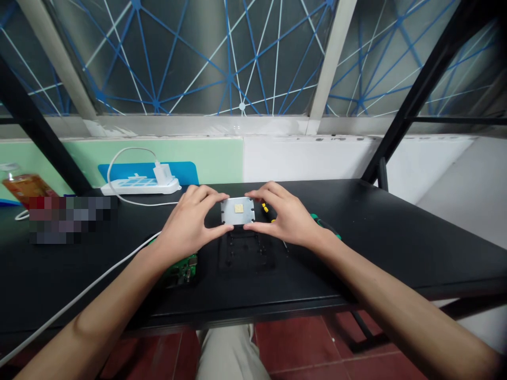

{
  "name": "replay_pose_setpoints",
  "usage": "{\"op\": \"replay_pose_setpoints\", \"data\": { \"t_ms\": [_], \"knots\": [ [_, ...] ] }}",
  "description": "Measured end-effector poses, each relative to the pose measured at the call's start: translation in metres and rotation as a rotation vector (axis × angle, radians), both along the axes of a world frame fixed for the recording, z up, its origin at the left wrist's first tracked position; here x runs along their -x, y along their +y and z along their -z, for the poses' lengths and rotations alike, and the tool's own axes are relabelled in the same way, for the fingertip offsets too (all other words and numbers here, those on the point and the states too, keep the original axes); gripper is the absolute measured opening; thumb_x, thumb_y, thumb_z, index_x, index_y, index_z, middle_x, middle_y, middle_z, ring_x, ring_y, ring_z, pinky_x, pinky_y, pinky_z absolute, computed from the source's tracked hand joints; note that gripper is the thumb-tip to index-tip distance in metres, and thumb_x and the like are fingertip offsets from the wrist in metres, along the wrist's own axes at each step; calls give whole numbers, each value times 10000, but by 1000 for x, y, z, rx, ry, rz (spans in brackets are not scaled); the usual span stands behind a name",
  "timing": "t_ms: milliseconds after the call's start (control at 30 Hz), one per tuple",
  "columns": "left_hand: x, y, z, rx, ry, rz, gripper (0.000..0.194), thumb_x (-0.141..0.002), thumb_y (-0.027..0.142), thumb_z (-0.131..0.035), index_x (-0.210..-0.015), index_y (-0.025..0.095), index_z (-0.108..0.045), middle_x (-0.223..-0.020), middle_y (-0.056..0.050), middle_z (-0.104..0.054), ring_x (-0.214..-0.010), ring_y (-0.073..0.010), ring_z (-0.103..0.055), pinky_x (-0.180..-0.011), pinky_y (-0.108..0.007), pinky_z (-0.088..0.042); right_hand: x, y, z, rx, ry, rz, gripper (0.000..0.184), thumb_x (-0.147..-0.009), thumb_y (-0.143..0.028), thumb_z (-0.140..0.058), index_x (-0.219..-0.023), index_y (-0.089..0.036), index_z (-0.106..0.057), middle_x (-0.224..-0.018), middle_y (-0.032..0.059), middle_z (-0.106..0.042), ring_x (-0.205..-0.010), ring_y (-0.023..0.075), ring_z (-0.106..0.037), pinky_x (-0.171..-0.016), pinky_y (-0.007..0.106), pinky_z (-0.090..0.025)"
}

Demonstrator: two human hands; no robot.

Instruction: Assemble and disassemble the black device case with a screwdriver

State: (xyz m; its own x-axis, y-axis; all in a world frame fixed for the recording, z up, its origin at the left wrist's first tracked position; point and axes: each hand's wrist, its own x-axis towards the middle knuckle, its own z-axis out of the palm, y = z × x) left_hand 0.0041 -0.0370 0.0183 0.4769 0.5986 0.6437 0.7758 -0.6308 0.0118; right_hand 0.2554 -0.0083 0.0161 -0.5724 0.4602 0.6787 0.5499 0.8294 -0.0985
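Observation:
A small silver metal plate (237,210) with a yellowish square pad at its centre is held above the black table (396,232) between both hands. My left hand (190,224) pinches its left edge with thumb and fingers. My right hand (287,216) pinches its right edge the same way. Directly below the plate lies a black housing part (247,253) with posts and holes. A green circuit board (182,268) lies under my left wrist, partly hidden. A screwdriver with a yellow and black tip end (266,209) and green handle (325,224) lies behind my right hand.
A white power strip (140,186) with a plugged-in white charger stands at the back left, and its white cable (79,295) runs across the table toward me. An orange bottle (24,186) sits at the far left. Black frame bars rise on both sides.

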Motion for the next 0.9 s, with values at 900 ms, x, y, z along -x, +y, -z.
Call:
{"op": "replay_pose_setpoints", "data": {
  "t_ms": [900],
  "knots": [
    [-8, -9, -6, -39, -49, 143, 467, -813, 416, -751, -1164, 162, -578, -1034, -74, -621, -965, -252, -515, -880, -413, -458, 12, -11, 1, 176, 5, -116, 891, -656, -705, -717, -1352, -212, -458, -1153, 103, -559, -1021, 226, -597, -875, 415, -545]
  ]
}}
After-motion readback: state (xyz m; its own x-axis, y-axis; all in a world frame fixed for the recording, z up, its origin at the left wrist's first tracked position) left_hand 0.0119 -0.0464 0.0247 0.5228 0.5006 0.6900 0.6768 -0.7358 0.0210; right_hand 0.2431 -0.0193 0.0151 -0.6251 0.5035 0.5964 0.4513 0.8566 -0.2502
